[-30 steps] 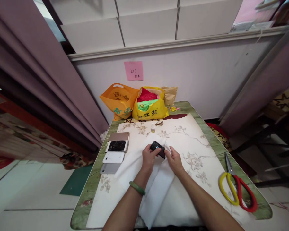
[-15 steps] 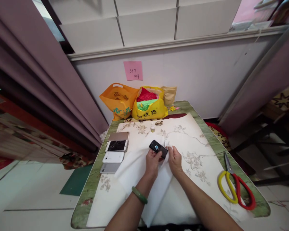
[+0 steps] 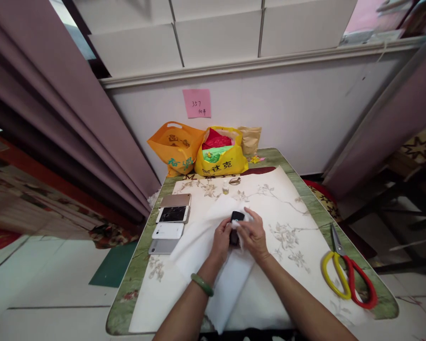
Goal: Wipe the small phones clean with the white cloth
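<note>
A black mobile phone (image 3: pixel 237 216) stands nearly upright in my left hand (image 3: pixel 221 240), whose fingers and thumb close on its left edge. My right hand (image 3: pixel 254 235) pinches a crumpled piece of white tissue (image 3: pixel 235 224) and presses it to the phone's face, so the middle of the phone is hidden. Under both hands spreads a large white cloth (image 3: pixel 199 241). To the left lie several other phones in a column: a gold one (image 3: pixel 175 200), one with a cracked dark screen (image 3: pixel 173 214), a white one (image 3: pixel 168 231) and a grey one (image 3: pixel 159 246).
Red-and-yellow-handled scissors (image 3: pixel 348 279) lie at the table's right. A small bottle (image 3: pixel 225 188) and a pair of glasses (image 3: pixel 235 181) are beyond my hands. An orange bag (image 3: pixel 179 154), a filled yellow bag (image 3: pixel 223 163) and a tan pouch (image 3: pixel 250 140) stand at the back edge.
The phone has turned from slanted to nearly upright in my left hand. My right hand has moved left from beside the phone onto its face with the tissue.
</note>
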{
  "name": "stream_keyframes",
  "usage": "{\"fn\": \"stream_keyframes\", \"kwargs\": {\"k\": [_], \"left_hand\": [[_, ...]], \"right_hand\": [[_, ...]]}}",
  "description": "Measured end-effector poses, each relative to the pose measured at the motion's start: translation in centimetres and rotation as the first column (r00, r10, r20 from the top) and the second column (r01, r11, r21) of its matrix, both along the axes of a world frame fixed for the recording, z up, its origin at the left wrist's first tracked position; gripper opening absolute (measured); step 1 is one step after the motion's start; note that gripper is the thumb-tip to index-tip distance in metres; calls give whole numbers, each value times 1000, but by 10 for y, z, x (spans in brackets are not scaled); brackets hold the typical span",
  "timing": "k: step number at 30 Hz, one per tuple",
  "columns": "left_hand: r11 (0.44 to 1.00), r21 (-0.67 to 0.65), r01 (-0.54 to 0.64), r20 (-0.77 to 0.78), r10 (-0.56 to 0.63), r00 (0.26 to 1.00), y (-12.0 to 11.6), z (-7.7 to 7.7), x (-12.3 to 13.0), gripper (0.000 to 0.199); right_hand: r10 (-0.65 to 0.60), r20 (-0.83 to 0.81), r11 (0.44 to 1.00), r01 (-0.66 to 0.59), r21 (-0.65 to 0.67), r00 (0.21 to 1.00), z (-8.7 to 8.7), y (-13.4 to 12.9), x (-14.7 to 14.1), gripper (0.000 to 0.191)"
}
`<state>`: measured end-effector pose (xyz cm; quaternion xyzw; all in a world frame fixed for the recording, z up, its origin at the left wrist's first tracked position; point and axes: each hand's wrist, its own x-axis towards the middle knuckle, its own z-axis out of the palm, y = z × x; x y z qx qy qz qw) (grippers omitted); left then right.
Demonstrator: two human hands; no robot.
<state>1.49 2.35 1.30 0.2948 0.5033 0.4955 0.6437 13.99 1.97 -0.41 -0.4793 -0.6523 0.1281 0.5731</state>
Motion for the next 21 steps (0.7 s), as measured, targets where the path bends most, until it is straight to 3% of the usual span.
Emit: {"fn": "stream_keyframes", "kwargs": {"k": [4, 7, 11, 16, 19, 21], "left_hand": [[997, -55, -50, 221, 61, 973, 5, 2, -2, 40], [991, -127, -36, 326, 76, 942, 6, 5, -11, 37], [995, -78, 63, 340, -32, 940, 3, 7, -18, 51], [985, -110, 129, 194, -106, 975, -2, 4, -13, 70], [971, -55, 233, 156, -223, 962, -3, 3, -11, 75], [973, -59, 222, 146, -212, 966, -3, 2, -11, 76]], "right_hand": [[89, 261, 994, -104, 45, 961, 2, -3, -4, 24], [118, 317, 991, -130, 17, 941, 0, -5, -6, 31], [162, 326, 985, -173, 4, 931, -4, -6, -8, 25], [-27, 134, 998, 35, -56, 991, -10, -2, -6, 21], [-234, -11, 960, 230, -157, 972, -12, 1, -4, 25], [-259, -14, 952, 252, -176, 966, -11, 1, -3, 26]]}}
